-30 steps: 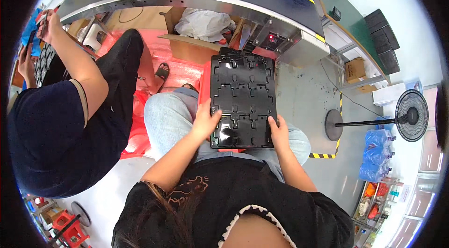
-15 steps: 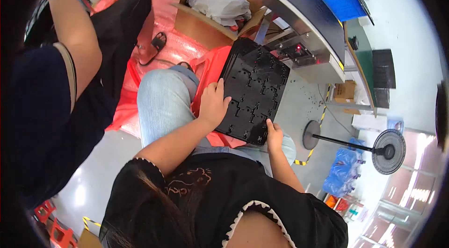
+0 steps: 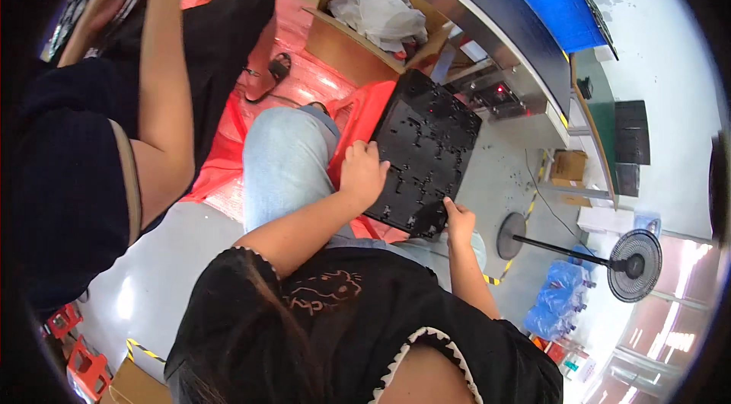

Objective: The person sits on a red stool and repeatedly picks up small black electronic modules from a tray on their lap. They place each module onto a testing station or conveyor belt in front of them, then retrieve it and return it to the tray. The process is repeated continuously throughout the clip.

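Head view, materials first: your black tray [image 3: 422, 160] is stiff-looking moulded plastic, roughly rectangular with rounded corners, face broken up by stepped outlines and small raised or sunken details, can't tell which

Red stool [image 3: 358, 108] under it is smooth plastic, far left part showing; your jeans [image 3: 285, 153] are faded soft denim, knee just beside the stool

Floor sheet [image 3: 314, 83] is shiny red plastic, wrinkled; cardboard box [image 3: 343, 47] is plain brown with open flaps and a crumpled white plastic bag [image 3: 378, 14] in it

Counter [image 3: 525, 15] past the box has a flat dark top and brushed metal edge, red light [image 3: 500, 90] on its panel

Tray looks: black all over, mostly dull with glossy glints, details in rough rows. It sits in front of you over the stool, slanted, far end up by the box

Your left hand [image 3: 365, 174] is closed round its left edge, thumb on the face; your right hand [image 3: 459, 221] pinches the near right edge, thumb on top, fingers partly hidden
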{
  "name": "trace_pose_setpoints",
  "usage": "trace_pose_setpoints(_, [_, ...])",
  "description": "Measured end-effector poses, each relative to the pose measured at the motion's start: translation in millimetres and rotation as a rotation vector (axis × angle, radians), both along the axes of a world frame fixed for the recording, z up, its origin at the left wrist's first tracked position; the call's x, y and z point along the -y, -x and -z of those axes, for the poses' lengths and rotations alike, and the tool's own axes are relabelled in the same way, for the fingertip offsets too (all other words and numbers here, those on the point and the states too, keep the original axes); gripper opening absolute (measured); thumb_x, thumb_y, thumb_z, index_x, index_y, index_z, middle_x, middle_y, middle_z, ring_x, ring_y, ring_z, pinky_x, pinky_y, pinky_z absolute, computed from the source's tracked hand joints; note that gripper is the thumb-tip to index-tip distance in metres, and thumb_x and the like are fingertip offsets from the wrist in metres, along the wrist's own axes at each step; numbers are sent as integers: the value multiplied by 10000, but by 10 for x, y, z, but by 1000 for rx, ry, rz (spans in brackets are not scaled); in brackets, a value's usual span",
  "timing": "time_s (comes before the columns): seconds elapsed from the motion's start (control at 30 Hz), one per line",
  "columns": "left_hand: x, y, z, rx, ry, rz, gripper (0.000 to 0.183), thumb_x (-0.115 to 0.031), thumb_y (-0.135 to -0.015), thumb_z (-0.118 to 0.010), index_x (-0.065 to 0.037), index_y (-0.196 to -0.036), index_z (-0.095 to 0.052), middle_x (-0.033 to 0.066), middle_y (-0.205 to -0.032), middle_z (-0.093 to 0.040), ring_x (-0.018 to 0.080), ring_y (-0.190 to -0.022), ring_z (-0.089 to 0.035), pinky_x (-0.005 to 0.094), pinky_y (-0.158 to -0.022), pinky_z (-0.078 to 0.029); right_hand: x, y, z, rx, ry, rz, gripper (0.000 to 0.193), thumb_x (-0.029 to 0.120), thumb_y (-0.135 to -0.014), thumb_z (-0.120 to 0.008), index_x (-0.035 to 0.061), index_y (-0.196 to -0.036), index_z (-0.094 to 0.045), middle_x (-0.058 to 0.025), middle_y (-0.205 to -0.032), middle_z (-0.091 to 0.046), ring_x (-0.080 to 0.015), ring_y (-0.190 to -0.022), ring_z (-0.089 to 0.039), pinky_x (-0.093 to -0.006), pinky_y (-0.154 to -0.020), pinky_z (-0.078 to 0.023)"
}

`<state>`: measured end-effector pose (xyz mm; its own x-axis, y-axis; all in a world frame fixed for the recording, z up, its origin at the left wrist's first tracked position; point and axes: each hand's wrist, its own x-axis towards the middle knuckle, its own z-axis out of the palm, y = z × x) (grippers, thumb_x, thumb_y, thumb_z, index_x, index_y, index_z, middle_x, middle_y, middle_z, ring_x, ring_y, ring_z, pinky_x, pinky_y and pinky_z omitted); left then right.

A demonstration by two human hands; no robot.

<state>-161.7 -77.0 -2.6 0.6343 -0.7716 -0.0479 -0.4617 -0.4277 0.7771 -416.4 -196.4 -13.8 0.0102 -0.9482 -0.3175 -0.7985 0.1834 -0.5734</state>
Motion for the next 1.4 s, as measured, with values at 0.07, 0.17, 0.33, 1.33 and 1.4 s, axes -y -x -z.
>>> trace_pose_setpoints(0.07, [43, -28, -8, 36, -61, 4, 456, -233, -802, -711, 31, -1137, -552, 229, -1075, -535, 399, -1032, -522, 477, -890, -448, 92, 76, 175, 9, 67, -19, 478, 380, -800, -749, -82, -912, -697, -94, -731, -632, -174, -578, -569, -317, -433, -447])
trace_pose_setpoints(0.17, [97, -13, -10, 43, -133, -16, 435, -245, -800, -712, 19, -1108, -555, 226, -1083, -534, 394, -1043, -524, 472, -898, -461, 22, -123, -76, 105, -49, 54, 509, 395, -769, -772, -87, -907, -679, -76, -691, -590, -182, -526, -537, -316, -385, -441])
trace_pose_setpoints(0.33, [54, 53, 26, -2, -98, -25, 429, -220, -815, -688, 38, -1121, -535, 243, -1103, -525, 418, -1052, -520, 485, -909, -461, 31, 15, 154, 8, 109, 7, 405, 300, -780, -754, -98, -813, -691, -175, -718, -690, -246, -664, -648, -377, -681, -507])
trace_pose_setpoints(1.33, [66, -291, -45, -1422, 239, 233, 449, -307, -845, -736, 10, -1139, -617, 83, -1067, -649, 159, -965, -602, 311, -862, -459, -40, -300, -521, 349, -337, 275, 761, 576, -849, -630, -56, -1261, -531, -183, -1108, -642, -319, -961, -650, -444, -825, -520])
trace_pose_setpoints(1.4, [100, -238, 51, -1419, 304, 302, 475, -300, -824, -755, 4, -1156, -605, 96, -1066, -646, 180, -972, -600, 328, -868, -470, 2, -228, -424, 376, -341, 203, 755, 577, -865, -610, -62, -1260, -532, -188, -1132, -637, -322, -993, -650, -426, -837, -517])
